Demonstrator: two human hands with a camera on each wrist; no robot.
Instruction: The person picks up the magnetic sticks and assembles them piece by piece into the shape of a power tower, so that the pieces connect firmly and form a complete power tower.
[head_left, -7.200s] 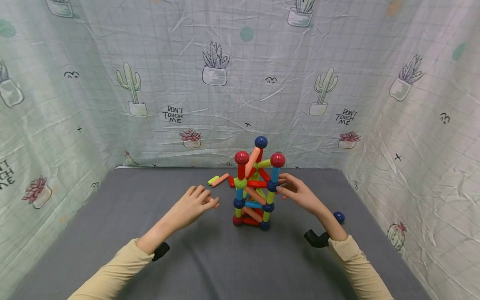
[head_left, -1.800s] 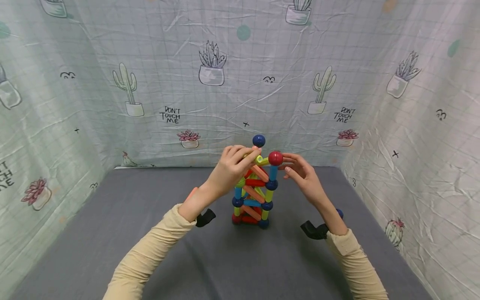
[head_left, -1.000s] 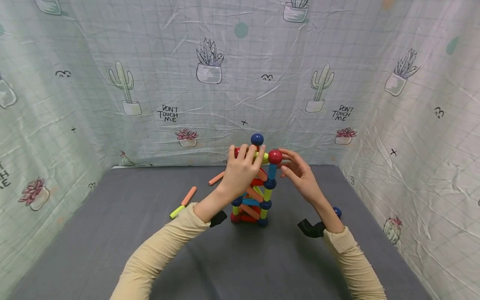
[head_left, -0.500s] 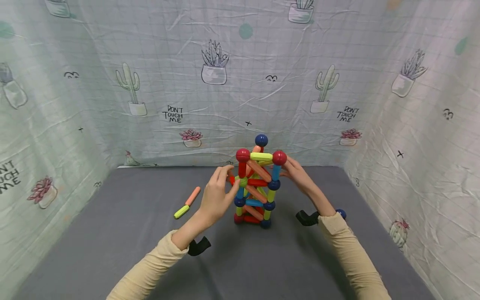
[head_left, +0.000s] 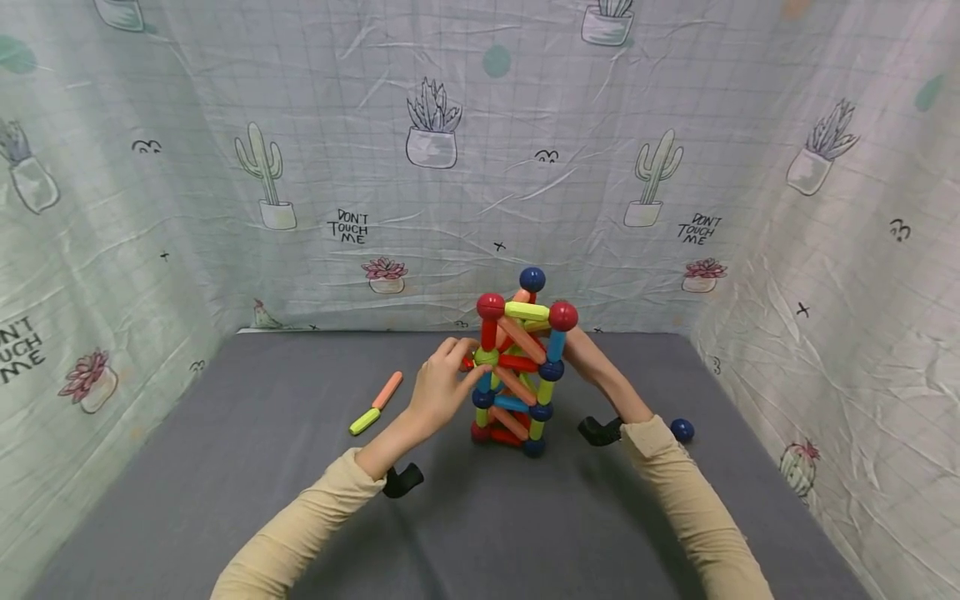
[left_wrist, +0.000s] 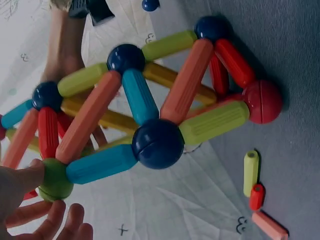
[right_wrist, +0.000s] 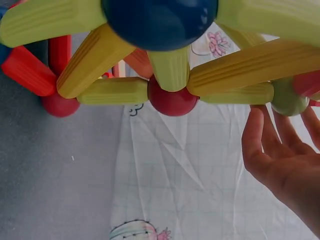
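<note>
A tall tower of magnetic sticks and balls [head_left: 515,406] stands on the grey table, topped by a blue ball [head_left: 532,279] at the back. Two red balls crown its front, joined by a lime stick [head_left: 527,312]. From the left, my left hand [head_left: 433,387] pinches the lime-green ball [left_wrist: 54,180] at mid-height, thumb on one side and fingers on the other. Reaching round the right side, my right hand [right_wrist: 292,167] has thumb and curved fingers about another green ball [right_wrist: 289,100] at the tower's back. From the head, the tower hides most of that hand.
An orange stick [head_left: 387,389] and a lime stick [head_left: 364,422] lie end to end left of the tower. A loose blue ball [head_left: 682,430] rests near the table's right side. Printed fabric walls [head_left: 337,275] rise behind and at both sides.
A lime stick now bridges the front red balls, with an orange diagonal beneath. My left hand has come down from the top to the green ball; my right hand has slid behind the tower.
</note>
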